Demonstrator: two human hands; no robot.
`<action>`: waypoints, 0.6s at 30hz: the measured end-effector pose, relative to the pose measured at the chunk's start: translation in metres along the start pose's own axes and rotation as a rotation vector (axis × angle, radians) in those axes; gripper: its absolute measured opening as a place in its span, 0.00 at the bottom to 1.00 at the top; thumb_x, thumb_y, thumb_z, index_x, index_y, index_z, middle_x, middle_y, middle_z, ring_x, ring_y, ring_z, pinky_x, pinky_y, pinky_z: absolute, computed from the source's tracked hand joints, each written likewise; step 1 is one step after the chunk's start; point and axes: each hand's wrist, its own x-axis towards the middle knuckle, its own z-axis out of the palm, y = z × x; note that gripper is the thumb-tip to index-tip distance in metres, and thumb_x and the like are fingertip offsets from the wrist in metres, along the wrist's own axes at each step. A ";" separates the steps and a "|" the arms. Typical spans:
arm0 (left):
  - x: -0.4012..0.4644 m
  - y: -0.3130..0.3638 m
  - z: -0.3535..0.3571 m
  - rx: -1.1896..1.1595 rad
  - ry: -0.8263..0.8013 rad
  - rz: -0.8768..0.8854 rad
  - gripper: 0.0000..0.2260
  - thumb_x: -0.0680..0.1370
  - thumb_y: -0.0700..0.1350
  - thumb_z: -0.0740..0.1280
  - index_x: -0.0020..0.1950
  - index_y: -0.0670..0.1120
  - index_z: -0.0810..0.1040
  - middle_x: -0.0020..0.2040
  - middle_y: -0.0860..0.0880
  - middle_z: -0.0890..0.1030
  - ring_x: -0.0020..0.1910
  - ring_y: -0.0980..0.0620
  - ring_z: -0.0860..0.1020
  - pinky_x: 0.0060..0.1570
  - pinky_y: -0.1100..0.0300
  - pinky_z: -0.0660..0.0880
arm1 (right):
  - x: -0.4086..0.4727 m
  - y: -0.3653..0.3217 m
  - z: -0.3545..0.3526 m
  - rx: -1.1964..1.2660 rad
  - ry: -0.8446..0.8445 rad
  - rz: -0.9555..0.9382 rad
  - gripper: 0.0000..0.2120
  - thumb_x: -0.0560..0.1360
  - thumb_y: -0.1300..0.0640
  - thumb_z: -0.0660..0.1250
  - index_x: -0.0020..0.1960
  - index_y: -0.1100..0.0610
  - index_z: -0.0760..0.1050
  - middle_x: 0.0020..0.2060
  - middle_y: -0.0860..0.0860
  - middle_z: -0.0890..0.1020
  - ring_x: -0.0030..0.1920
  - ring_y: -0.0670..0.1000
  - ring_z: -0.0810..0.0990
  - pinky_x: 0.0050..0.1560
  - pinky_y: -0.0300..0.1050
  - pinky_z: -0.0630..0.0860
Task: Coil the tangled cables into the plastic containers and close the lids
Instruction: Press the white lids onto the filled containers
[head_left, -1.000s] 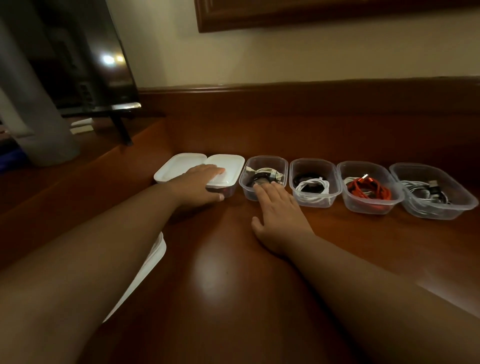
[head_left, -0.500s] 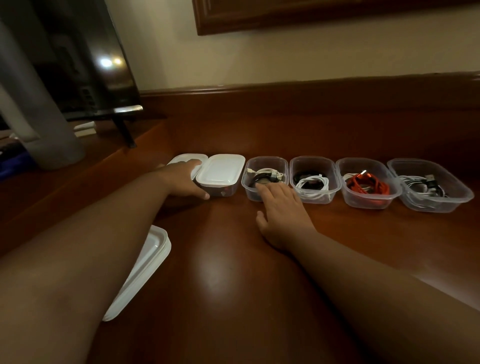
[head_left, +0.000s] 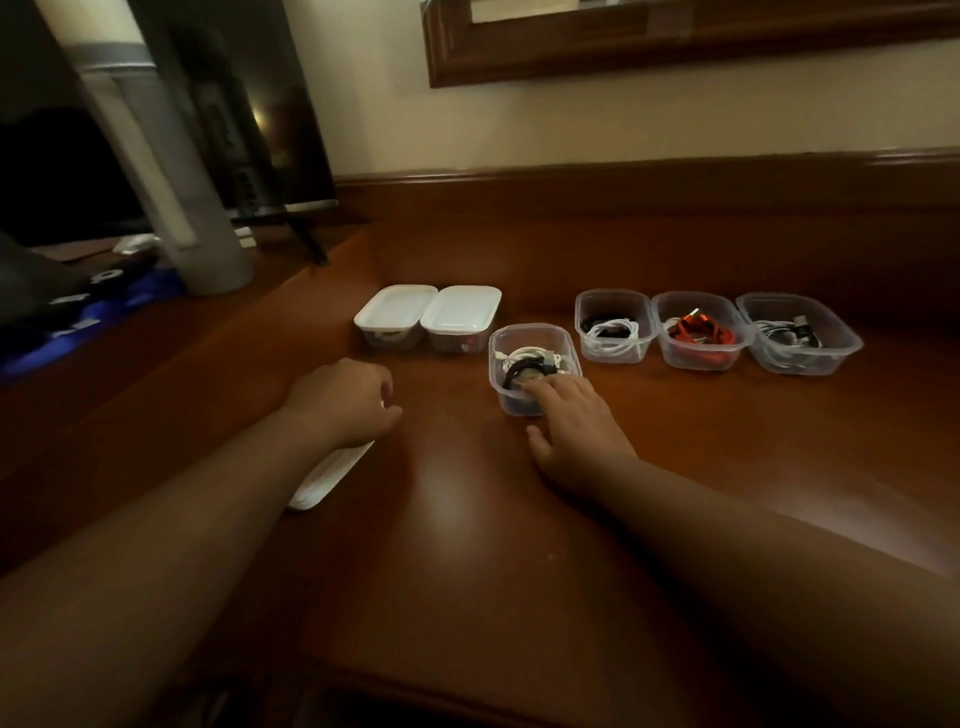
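Six plastic containers sit on my table (head_left: 467, 545): two lidded containers (head_left: 428, 317) side by side at the left, three open containers (head_left: 717, 332) in a row at the right, and one open container (head_left: 532, 364) pulled nearer me. My right hand (head_left: 576, 431) lies with straight fingers on its rim, over coiled black and white cables (head_left: 530, 361). My left hand (head_left: 348, 402) hovers loosely curled, holding nothing, above spare white lids (head_left: 327, 478) (count unclear). Glossy dark wood, cream wall (head_left: 623, 124) behind.

Two lidded containers (head_left: 395, 317) (head_left: 461, 318); four open containers (head_left: 534, 364) (head_left: 615, 325) (head_left: 702, 330) (head_left: 800, 332) holding cables; two hands (head_left: 345, 402) (head_left: 576, 431).
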 end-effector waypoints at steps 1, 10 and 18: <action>-0.010 -0.002 0.000 0.008 -0.020 -0.001 0.15 0.76 0.57 0.67 0.61 0.56 0.79 0.60 0.50 0.80 0.57 0.47 0.79 0.52 0.54 0.77 | -0.013 -0.003 -0.004 0.019 -0.007 -0.002 0.27 0.78 0.50 0.65 0.75 0.48 0.62 0.73 0.49 0.65 0.73 0.50 0.60 0.73 0.47 0.59; -0.057 -0.007 -0.005 0.123 -0.082 -0.009 0.19 0.75 0.43 0.67 0.66 0.50 0.79 0.64 0.46 0.80 0.59 0.45 0.79 0.56 0.52 0.78 | -0.112 0.003 -0.041 0.231 -0.121 0.238 0.43 0.64 0.32 0.74 0.71 0.49 0.61 0.80 0.54 0.45 0.79 0.56 0.50 0.74 0.54 0.59; -0.077 0.006 -0.008 0.189 -0.086 0.014 0.22 0.76 0.45 0.69 0.69 0.49 0.70 0.62 0.46 0.78 0.54 0.46 0.79 0.43 0.57 0.72 | -0.147 0.008 -0.056 0.295 -0.088 0.228 0.29 0.68 0.41 0.76 0.61 0.48 0.66 0.61 0.49 0.75 0.53 0.45 0.75 0.46 0.37 0.75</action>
